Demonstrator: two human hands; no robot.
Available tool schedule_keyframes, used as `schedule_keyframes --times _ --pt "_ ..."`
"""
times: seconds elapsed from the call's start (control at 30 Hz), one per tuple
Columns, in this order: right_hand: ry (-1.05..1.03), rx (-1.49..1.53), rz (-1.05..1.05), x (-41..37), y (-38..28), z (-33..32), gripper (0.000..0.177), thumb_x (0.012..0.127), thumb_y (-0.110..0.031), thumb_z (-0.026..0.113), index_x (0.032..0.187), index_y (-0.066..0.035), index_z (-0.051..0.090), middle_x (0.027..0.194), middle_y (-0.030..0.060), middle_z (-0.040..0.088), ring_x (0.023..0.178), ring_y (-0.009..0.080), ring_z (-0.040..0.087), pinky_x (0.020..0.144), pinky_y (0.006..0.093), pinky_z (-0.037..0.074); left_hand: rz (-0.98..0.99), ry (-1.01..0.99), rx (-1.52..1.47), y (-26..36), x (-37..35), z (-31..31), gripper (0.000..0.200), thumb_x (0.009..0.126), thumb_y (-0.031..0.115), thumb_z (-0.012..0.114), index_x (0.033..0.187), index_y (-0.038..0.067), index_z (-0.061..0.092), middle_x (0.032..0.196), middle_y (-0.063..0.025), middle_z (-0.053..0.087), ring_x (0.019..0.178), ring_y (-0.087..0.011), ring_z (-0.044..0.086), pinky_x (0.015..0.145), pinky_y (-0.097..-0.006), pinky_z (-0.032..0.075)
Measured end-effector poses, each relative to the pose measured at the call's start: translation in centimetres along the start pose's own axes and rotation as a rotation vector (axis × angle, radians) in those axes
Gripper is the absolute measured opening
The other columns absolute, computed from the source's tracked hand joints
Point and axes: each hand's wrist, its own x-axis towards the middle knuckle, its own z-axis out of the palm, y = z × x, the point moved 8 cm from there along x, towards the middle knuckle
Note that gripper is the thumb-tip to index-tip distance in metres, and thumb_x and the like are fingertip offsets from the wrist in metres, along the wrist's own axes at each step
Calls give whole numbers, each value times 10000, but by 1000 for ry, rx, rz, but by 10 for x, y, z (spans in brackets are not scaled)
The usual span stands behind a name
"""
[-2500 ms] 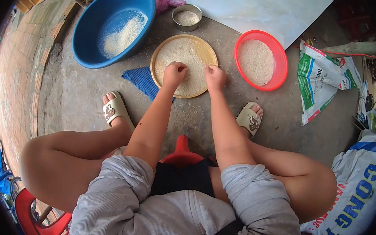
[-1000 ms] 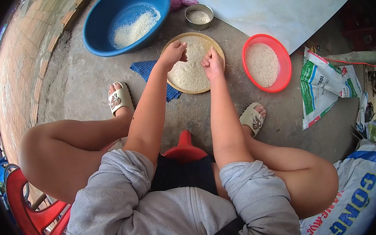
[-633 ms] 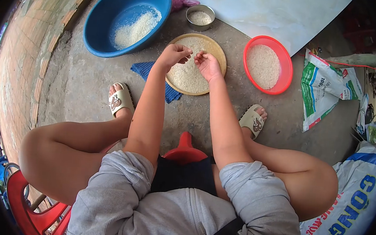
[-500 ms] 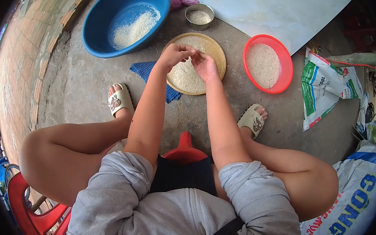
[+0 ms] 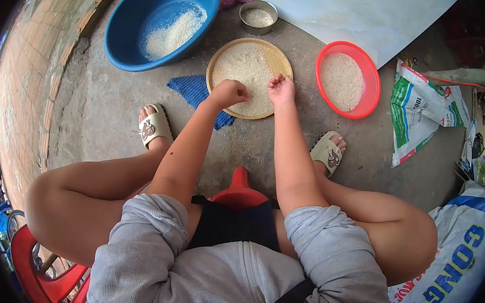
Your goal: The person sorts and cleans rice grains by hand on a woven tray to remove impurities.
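Observation:
A round tan tray (image 5: 284,61) of white rice grains (image 5: 243,66) lies on the concrete in front of me. My left hand (image 5: 230,93) is over the tray's lower left part, palm down, its fingers pressed together near the grains; whatever they hold is too small to make out. At the tray's right edge my right hand (image 5: 281,89) is turned palm up with curled fingers, and its contents, if any, cannot be made out. The two hands are apart. Under the tray's left side lies a blue cloth (image 5: 187,92).
A blue basin (image 5: 128,28) with rice is at upper left, a metal bowl (image 5: 257,29) of rice behind the tray, and a red basin (image 5: 370,99) of rice to the right. Printed sacks (image 5: 419,117) lie at the right. My sandalled feet flank the work area.
My hands were together above the tray. They have separated, the left moving down toward the rice and the right moving to the tray's right edge.

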Motion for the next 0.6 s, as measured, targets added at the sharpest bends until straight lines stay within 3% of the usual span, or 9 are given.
schedule_keyframes --times 0.27,0.47,0.6 --pt "29 -14 -21 -3 1 2 354 974 -332 392 833 -37 530 706 51 494 597 175 477 559 296 417 -4 123 100 4 -15 18 148 703 199 722 823 118 692 793 -56 644 763 -212 640 669 -334 503" --pt "20 -70 -7 0 9 -2 349 969 -323 391 850 -36 548 716 44 495 618 167 481 572 294 421 48 174 233 13 -12 19 135 718 174 716 833 107 692 776 -65 620 728 -215 634 680 -327 500" --pt "34 -86 -29 -1 7 -3 348 966 -328 393 864 -42 561 720 39 495 626 164 482 587 290 422 7 260 130 15 -6 10 116 722 174 708 815 108 692 772 -61 621 721 -218 635 671 -330 504"
